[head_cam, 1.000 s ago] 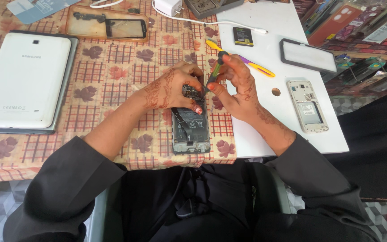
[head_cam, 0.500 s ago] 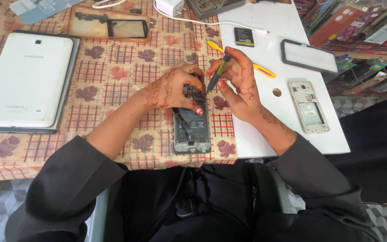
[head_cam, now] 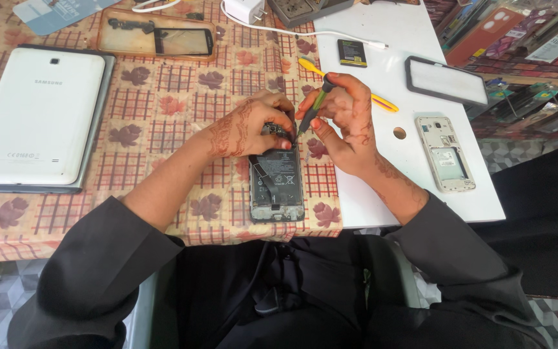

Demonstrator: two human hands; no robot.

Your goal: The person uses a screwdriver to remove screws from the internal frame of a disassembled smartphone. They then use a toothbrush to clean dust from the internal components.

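Observation:
An opened smartphone lies back-up on the checked tablecloth, its battery and ribbon cables exposed. My left hand presses down on the phone's top end, fingers curled over the camera area. My right hand grips a small green-handled screwdriver, tilted, with its tip at the phone's upper right corner beside my left fingertips.
A white tablet lies at the left. A clear case with a dark phone part sits behind. On the white board at the right lie a bare phone frame, a black-rimmed screen, a small battery, yellow tweezers and a charger.
The screwdriver has turned slightly in my right hand. Both hands stay over the phone's top end.

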